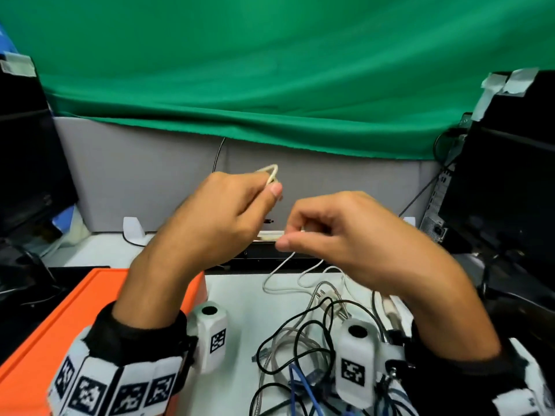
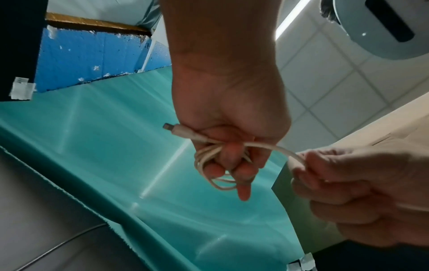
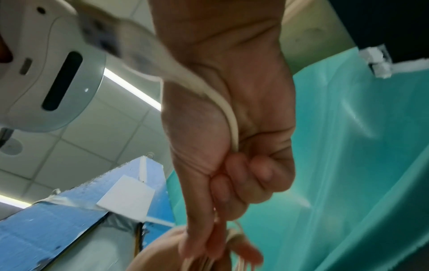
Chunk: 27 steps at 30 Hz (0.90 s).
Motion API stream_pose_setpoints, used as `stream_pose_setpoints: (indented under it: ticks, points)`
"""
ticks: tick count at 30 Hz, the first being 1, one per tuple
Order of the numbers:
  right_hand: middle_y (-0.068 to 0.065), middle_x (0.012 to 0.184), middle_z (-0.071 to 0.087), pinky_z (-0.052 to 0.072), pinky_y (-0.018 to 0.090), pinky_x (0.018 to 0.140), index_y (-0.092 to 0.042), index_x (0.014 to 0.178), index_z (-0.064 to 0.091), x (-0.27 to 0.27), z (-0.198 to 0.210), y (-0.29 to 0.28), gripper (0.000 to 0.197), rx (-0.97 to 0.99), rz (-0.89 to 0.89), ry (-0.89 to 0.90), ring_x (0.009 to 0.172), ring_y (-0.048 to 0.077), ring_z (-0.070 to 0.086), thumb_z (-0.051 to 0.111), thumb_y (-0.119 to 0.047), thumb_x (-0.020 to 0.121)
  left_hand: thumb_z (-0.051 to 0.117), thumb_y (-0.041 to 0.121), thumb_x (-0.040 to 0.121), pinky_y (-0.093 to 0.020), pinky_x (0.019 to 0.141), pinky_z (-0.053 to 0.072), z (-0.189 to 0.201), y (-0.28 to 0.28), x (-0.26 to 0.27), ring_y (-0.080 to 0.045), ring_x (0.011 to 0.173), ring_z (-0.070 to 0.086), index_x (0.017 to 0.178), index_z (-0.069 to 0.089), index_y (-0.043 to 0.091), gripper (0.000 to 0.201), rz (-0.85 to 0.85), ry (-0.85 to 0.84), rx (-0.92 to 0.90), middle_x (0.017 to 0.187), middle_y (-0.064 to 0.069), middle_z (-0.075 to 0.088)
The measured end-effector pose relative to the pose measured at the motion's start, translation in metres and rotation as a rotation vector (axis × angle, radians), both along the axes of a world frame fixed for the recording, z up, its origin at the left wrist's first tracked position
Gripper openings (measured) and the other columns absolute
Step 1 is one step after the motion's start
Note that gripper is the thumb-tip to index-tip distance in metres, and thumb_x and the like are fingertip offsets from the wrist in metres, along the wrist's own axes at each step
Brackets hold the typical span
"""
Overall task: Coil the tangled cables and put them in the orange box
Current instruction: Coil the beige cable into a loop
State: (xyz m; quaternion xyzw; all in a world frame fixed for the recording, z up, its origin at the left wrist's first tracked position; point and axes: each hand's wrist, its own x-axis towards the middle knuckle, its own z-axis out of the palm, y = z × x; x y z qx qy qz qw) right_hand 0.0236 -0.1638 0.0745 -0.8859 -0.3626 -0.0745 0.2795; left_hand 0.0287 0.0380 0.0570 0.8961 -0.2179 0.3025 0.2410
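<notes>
Illumination was even and bright, supplied by ceiling strip lights [image 3: 132,89] that glared in both wrist views. Wide-angle distortion bowed the edges; near objects appeared motion-blurred.

Both forearms are raised side by side above the worktop. The left hand [image 1: 222,211] has its fingers curled around loops of cream cable. The right hand [image 1: 339,232], just beside it, pinches the cable's free length.

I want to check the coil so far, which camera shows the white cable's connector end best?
The left wrist view: the connector sticks out of the left hand, sharp against the green cloth. The head view shows only a loop of the white cable above that hand; the right wrist view shows blurred cable, no connector.
</notes>
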Motion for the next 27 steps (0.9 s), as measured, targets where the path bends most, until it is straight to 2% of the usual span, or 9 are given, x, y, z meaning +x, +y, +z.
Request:
stream_pose_setpoints:
  ticks: [2,5,8,12,15,18,21,24,27]
  points:
    - [-0.002,0.064,0.058,0.037,0.033,0.056,-0.027,0.081,0.068,-0.001,0.005,-0.011,0.024,0.084,0.001,-0.029,0.056,0.009,0.044,0.072,-0.051,0.084,0.044,0.045,0.098,-0.022,0.049,0.035,0.001,-0.002,-0.004,-0.004,0.046,0.045,0.086,0.071,0.017,0.041,-0.159,0.190,-0.180,0.050,0.010,0.049]
    - [-0.001,0.067,0.061,0.041,0.036,0.058,-0.030,0.080,0.070,-0.003,0.009,-0.018,0.022,0.202,0.033,-0.072,0.062,0.019,0.051,0.069,-0.051,0.084,0.053,0.045,0.096,-0.017,0.045,0.028,0.004,-0.002,-0.011,-0.010,0.047,0.029,0.084,0.072,0.007,0.044,-0.480,0.447,-0.454,0.053,0.005,0.034]
    - [-0.007,0.077,0.057,0.041,0.026,0.063,-0.025,0.086,0.060,0.000,0.005,-0.010,0.022,0.250,0.021,-0.213,0.071,0.012,0.052,0.059,-0.044,0.097,0.060,0.035,0.096,-0.018,0.044,0.029,0.007,-0.004,-0.014,-0.013,0.045,0.022,0.075,0.070,0.013,0.032,-0.606,0.475,-0.592,0.048,0.009,0.030]
    - [-0.011,0.093,0.056,0.047,0.038,0.073,-0.028,0.101,0.045,-0.003,-0.005,0.015,0.022,0.324,0.006,-0.210,0.086,0.012,0.057,0.035,-0.047,0.105,0.046,0.032,0.099,-0.023,0.042,0.027,0.010,-0.010,-0.012,-0.008,0.037,0.012,0.067,0.059,0.019,0.037,-0.721,0.508,-0.912,0.046,0.010,0.019]
    - [-0.017,0.100,0.060,0.048,0.030,0.072,-0.033,0.115,0.042,-0.006,-0.013,0.030,0.031,0.475,0.013,-0.195,0.088,0.004,0.062,0.029,-0.057,0.102,0.042,0.035,0.100,-0.021,0.040,0.027,0.013,-0.014,-0.009,-0.008,0.034,0.010,0.070,0.056,0.019,0.037,-0.947,0.629,-1.153,0.046,0.011,0.017]
    - [-0.011,0.118,0.065,0.056,0.037,0.080,-0.037,0.141,0.034,-0.002,-0.019,0.038,0.043,0.575,-0.018,-0.233,0.096,0.010,0.067,0.032,-0.056,0.103,0.043,0.035,0.099,-0.017,0.039,0.031,0.014,-0.014,-0.006,-0.009,0.031,0.013,0.072,0.056,0.017,0.035,-1.138,0.776,-1.285,0.045,0.009,0.018]
    - [-0.013,0.108,0.067,0.055,0.035,0.076,-0.032,0.145,0.042,0.002,-0.022,0.043,0.046,0.671,-0.030,-0.195,0.088,0.006,0.065,0.035,-0.052,0.104,0.041,0.033,0.102,-0.018,0.042,0.032,0.013,-0.015,-0.003,-0.009,0.032,0.017,0.076,0.054,0.013,0.035,-1.285,0.902,-1.375,0.047,0.009,0.022]
    - [-0.014,0.094,0.071,0.053,0.034,0.065,-0.023,0.123,0.060,0.000,-0.020,0.047,0.037,0.809,-0.003,-0.026,0.075,0.009,0.071,0.037,-0.047,0.106,0.042,0.036,0.102,-0.017,0.042,0.034,0.013,-0.023,-0.003,-0.009,0.031,0.018,0.074,0.050,0.015,0.036,-1.133,0.856,-1.428,0.044,0.009,0.021]
    - [-0.011,0.084,0.070,0.050,0.030,0.056,-0.017,0.106,0.060,0.001,-0.018,0.048,0.022,0.891,-0.003,0.010,0.057,0.017,0.069,0.043,-0.031,0.109,0.048,0.045,0.096,-0.018,0.045,0.039,0.015,-0.038,-0.011,-0.006,0.030,0.024,0.072,0.047,0.017,0.036,-0.849,0.721,-1.363,0.041,0.009,0.025]
